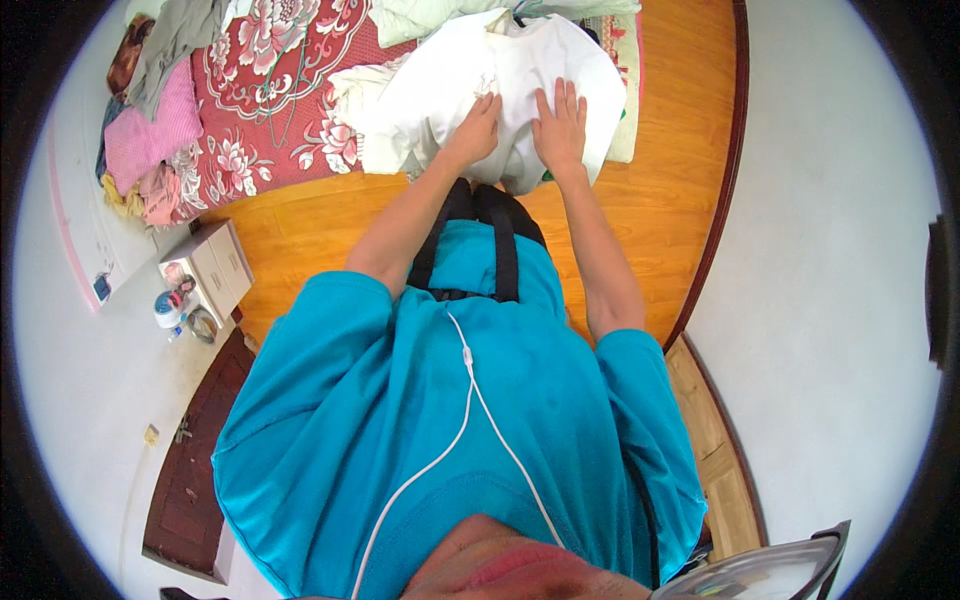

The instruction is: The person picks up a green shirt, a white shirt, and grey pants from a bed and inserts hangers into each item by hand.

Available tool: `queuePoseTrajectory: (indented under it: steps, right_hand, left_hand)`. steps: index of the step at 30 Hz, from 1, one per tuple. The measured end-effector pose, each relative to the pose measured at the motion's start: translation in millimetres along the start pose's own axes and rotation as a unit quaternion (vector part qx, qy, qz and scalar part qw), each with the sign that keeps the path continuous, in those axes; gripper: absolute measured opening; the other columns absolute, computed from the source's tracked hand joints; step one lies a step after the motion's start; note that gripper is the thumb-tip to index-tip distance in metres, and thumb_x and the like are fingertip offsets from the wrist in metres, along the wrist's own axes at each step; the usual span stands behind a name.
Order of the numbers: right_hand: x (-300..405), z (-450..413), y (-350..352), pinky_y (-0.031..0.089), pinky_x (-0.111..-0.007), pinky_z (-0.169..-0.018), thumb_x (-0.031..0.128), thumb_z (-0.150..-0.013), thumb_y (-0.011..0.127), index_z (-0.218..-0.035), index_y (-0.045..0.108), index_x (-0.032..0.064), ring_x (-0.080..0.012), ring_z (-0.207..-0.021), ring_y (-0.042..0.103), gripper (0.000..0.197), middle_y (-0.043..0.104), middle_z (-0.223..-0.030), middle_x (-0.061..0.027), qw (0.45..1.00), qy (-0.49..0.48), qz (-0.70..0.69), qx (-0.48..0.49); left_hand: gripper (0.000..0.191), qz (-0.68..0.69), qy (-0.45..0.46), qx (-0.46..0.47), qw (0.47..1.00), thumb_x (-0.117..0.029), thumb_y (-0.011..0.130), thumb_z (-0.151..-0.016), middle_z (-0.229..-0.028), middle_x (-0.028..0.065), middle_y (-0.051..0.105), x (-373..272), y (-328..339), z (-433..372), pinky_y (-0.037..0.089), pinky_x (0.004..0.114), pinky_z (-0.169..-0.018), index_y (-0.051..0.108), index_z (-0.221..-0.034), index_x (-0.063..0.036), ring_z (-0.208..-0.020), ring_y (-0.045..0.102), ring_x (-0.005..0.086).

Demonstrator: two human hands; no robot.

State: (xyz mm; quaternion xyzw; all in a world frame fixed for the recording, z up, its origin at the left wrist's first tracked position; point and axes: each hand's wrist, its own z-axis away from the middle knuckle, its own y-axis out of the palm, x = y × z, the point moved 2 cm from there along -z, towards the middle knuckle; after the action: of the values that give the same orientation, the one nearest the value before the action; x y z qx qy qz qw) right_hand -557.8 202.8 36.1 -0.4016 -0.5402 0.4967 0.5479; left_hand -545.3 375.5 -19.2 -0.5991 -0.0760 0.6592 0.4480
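A white shirt [442, 71] lies spread over the near right edge of the bed, its collar away from me and its lower edge hanging towards my legs. My left hand [474, 135] rests on the middle of the shirt, beside a small printed or stitched mark. To its right, my right hand [560, 129] lies flat on the cloth with its fingers spread. Part of a hanger seems to show at the collar. Cream cloth [356, 86] lies partly under the shirt's left side, and pale green cloth [412, 16] is behind it.
Thin green wire hangers [281, 90] lie on the red floral bedspread [292, 161]. Pink cloth [154, 135] and other clothes are heaped at the bed's left end. A white cabinet [217, 274] stands at the left. Wooden floor [675, 135] runs along the wall at the right.
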Motion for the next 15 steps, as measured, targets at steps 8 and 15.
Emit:
queuePoseTrajectory:
  steps: [8,15]
  right_hand:
    - [27.3,5.6,-5.8,0.018,-0.055,-0.116,0.016,-0.085,0.062,-0.136,0.052,0.0058,-0.0383,-0.143,0.025,0.053,0.032,-0.152,-0.0224,0.995,-0.045,-0.092,-0.013]
    - [81.0,31.7,20.4,0.030,-0.044,-0.113,0.012,-0.093,0.053,-0.134,0.050,-0.0042,-0.0426,-0.136,0.037,0.044,0.042,-0.144,-0.0273,0.934,-0.069,-0.345,0.059]
  left_hand:
    - [0.052,0.017,-0.032,-0.047,0.998,-0.008,0.050,-0.090,-0.146,0.0269,0.039,10.9,1.7,41.3,0.033,0.041,-0.113,0.041,-0.141,0.0024,-0.136,0.037,0.0401]
    - [0.048,0.083,-0.092,-0.110,0.986,-0.012,0.052,-0.091,-0.133,0.0310,0.050,9.5,-16.6,91.0,0.040,0.044,-0.106,0.046,-0.136,0.0043,-0.127,0.048,0.0426]
